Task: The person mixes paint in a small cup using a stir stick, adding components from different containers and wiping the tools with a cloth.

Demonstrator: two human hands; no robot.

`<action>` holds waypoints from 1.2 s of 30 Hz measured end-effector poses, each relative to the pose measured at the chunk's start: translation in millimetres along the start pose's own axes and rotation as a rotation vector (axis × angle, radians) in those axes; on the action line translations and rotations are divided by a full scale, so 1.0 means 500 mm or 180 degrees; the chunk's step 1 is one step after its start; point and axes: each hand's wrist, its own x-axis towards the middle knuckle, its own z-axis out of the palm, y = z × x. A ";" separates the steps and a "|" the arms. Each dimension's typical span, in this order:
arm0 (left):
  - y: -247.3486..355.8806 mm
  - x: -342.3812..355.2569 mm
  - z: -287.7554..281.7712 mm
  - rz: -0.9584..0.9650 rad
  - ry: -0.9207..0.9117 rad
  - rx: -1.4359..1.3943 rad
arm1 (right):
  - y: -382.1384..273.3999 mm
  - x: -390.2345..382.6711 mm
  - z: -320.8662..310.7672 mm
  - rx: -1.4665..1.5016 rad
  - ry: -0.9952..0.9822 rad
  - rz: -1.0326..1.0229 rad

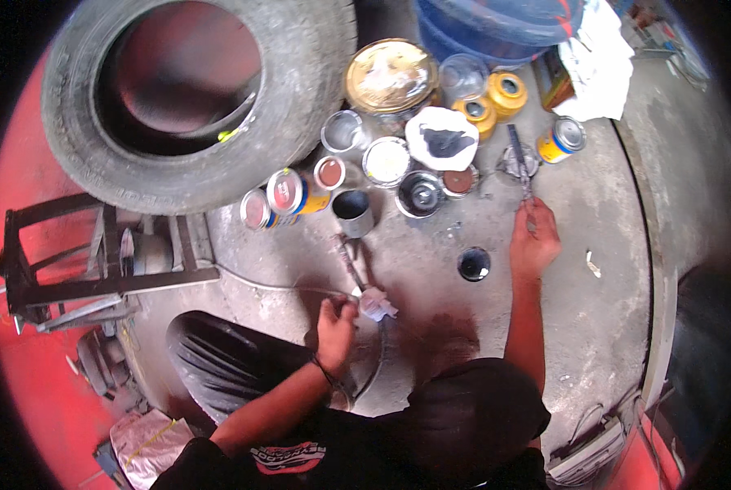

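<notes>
My right hand [535,237] is closed around the near end of a thin dark stick [522,159], perhaps a stirrer or brush. The stick reaches over a round, grey-smeared lid or dish [508,161] on the floor. My left hand [335,331] is beside a crumpled pale rag [378,304], thumb and fingers loosely bent and apart, with nothing visible in them. A hose [383,351] meets the rag, and a slim tool [347,255] lies just beyond it. A small black cup [474,265] stands left of my right forearm. Nearer the rag is an open grey can [352,212] with dark contents.
Several paint cans [285,192] and open pots [420,194] cluster ahead. A big tyre [194,184] lies far left, above a dark metal frame [96,282]. A blue tub [496,37] and yellow containers [506,94] stand at the back. A blue-yellow can [563,139] sits right.
</notes>
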 end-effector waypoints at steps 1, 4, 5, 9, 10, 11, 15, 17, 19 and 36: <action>0.037 0.010 0.002 -0.0251 0.0113 0.0171 | 0.008 -0.005 -0.008 -0.0041 -0.0014 -0.0018; 0.041 0.134 -0.010 -0.0789 0.0062 -0.0793 | -0.021 -0.004 -0.011 -0.0148 -0.0236 0.0114; 0.066 0.163 0.001 -0.1008 -0.0198 -0.0760 | -0.025 -0.002 -0.014 -0.0287 -0.0409 0.0321; 0.100 0.259 0.046 -0.1737 -0.0715 -0.0290 | -0.018 0.023 -0.027 -0.0571 -0.0639 0.0012; 0.094 0.280 0.050 -0.1744 -0.0740 -0.0328 | -0.021 0.028 -0.028 -0.0634 -0.0754 0.0056; 0.089 0.301 0.047 -0.1924 -0.0860 -0.0321 | -0.028 0.032 -0.028 -0.0681 -0.0865 0.0109; 0.084 0.290 0.057 -0.1948 -0.0809 -0.0473 | -0.087 0.055 -0.052 -0.1360 -0.0027 -0.1361; 0.093 0.260 0.060 -0.1748 -0.0600 -0.0595 | -0.132 0.050 -0.077 -0.0843 -0.0419 -0.0710; 0.080 0.231 0.034 -0.1436 -0.0512 -0.0565 | -0.177 0.056 -0.049 -0.0575 -0.0835 -0.0533; 0.101 0.027 0.020 0.0649 -0.0504 -0.0973 | -0.181 0.145 0.057 -0.0103 -0.1442 -0.1029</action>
